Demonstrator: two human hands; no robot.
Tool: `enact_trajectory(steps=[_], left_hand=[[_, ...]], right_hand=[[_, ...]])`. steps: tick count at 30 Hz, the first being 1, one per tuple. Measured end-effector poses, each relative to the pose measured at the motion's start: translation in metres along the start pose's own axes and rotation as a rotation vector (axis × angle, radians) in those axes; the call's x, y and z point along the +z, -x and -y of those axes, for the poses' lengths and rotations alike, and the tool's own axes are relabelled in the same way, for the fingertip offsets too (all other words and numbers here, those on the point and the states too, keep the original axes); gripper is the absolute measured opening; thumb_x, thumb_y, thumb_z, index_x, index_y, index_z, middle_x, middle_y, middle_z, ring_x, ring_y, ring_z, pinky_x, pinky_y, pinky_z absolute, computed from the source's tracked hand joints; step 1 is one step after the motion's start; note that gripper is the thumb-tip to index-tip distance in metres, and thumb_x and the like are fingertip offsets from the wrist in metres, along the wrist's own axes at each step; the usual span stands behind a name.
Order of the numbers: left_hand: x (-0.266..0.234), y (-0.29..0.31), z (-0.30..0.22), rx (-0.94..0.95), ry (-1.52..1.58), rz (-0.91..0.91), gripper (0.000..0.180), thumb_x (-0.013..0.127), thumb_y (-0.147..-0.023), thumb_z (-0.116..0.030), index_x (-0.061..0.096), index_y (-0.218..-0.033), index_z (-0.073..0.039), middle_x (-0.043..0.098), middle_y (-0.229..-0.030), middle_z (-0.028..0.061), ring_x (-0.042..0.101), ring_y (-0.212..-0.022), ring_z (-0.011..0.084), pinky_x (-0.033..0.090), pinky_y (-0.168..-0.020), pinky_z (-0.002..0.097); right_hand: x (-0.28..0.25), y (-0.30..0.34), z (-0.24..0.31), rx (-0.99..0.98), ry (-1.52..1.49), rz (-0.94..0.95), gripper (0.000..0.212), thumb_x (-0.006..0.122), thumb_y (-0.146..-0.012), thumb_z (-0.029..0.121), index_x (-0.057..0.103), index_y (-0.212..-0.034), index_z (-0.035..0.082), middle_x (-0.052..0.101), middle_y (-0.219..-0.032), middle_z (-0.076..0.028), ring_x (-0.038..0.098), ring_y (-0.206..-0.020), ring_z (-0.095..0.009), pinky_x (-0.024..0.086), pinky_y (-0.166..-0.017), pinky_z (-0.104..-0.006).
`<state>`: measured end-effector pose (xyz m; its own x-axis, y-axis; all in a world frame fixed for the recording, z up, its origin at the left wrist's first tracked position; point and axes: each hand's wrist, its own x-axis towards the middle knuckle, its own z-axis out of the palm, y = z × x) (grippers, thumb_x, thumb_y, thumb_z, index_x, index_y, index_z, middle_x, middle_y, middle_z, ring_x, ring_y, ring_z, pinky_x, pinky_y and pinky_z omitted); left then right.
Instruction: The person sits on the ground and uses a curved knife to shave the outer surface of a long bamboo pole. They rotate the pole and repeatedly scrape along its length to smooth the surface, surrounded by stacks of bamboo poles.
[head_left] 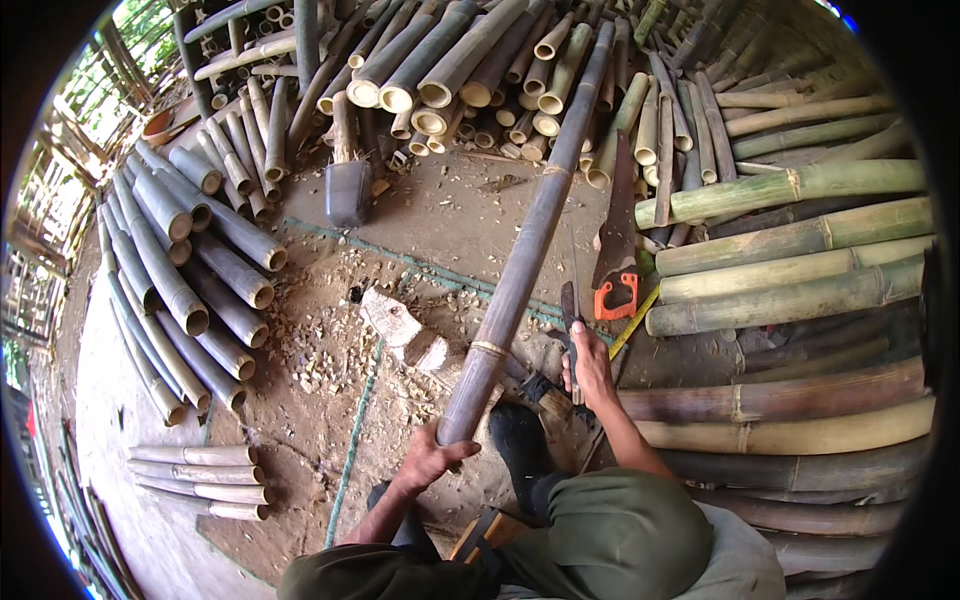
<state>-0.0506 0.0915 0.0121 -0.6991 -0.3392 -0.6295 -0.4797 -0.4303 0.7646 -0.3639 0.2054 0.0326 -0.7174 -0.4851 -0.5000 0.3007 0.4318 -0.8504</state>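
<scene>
A long dark bamboo pole slants from my lap area up toward the far stack, its middle above a chipped wood block. My left hand is closed round its near end. Right of the pole, my right hand grips a slim dark tool that points away from me; its exact kind is unclear. Just beyond that hand lies a handsaw with an orange handle, its brown blade pointing away. A yellow tape strip lies beside the handsaw.
Cut bamboo lengths lie fanned out on the left, with several short pieces nearer. More bamboo is piled at the back, and thick poles are stacked on the right. Wood chips litter the ground. A grey squarish object stands beyond.
</scene>
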Motion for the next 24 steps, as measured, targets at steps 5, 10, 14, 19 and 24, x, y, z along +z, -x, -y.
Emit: enact_trajectory(steps=[5, 10, 14, 19, 24], left_hand=[[-0.008, -0.006, 0.027, 0.083, -0.133, -0.342, 0.082, 0.088, -0.085, -0.04, 0.046, -0.138, 0.007, 0.07, -0.109, 0.0208, 0.069, -0.094, 0.029, 0.057, -0.082, 0.0421], [-0.02, -0.017, 0.05, 0.11, 0.276, -0.215, 0.08, 0.088, -0.086, -0.034, 0.047, -0.139, 0.009, 0.068, -0.111, 0.0205, 0.066, -0.097, 0.0253, 0.055, -0.084, 0.0392], [0.001, -0.009, 0.024, 0.335, -0.674, -0.584, 0.089, 0.099, -0.075, -0.035, 0.049, -0.137, 0.005, 0.065, -0.122, 0.0251, 0.067, -0.104, 0.0381, 0.054, -0.09, 0.0501], [-0.016, -0.023, 0.046, 0.106, -0.324, -0.379, 0.077, 0.095, -0.072, -0.037, 0.055, -0.123, 0.004, 0.071, -0.111, 0.0294, 0.071, -0.104, 0.0441, 0.055, -0.096, 0.0513], [0.0, -0.013, 0.034, 0.079, -0.541, -0.509, 0.067, 0.088, -0.078, -0.037, 0.054, -0.121, 0.003, 0.073, -0.1, 0.0326, 0.073, -0.096, 0.0501, 0.058, -0.085, 0.0558]], right_hand=[[0.006, 0.025, -0.017, 0.016, -0.018, -0.003, 0.052, 0.055, -0.107, 0.062, 0.058, -0.108, 0.011, 0.057, -0.068, -0.004, 0.052, -0.043, -0.014, 0.043, -0.037, -0.0304], [0.012, 0.039, -0.037, -0.008, 0.105, 0.095, 0.047, 0.057, -0.107, 0.057, 0.058, -0.109, 0.01, 0.057, -0.07, -0.003, 0.052, -0.046, -0.013, 0.043, -0.038, -0.0309], [0.021, 0.05, -0.036, -0.05, 0.239, 0.145, 0.043, 0.056, -0.109, 0.053, 0.058, -0.107, 0.01, 0.057, -0.071, -0.002, 0.051, -0.045, -0.011, 0.042, -0.038, -0.0289], [0.036, 0.058, -0.039, -0.32, 0.722, 0.164, 0.051, 0.05, -0.112, 0.05, 0.059, -0.118, 0.0, 0.069, -0.098, -0.035, 0.064, -0.099, -0.059, 0.048, -0.085, -0.0638], [0.06, 0.083, -0.011, -0.576, 0.991, 0.435, 0.045, 0.056, -0.109, 0.047, 0.054, -0.108, 0.002, 0.072, -0.086, -0.029, 0.07, -0.08, -0.053, 0.055, -0.068, -0.06]])
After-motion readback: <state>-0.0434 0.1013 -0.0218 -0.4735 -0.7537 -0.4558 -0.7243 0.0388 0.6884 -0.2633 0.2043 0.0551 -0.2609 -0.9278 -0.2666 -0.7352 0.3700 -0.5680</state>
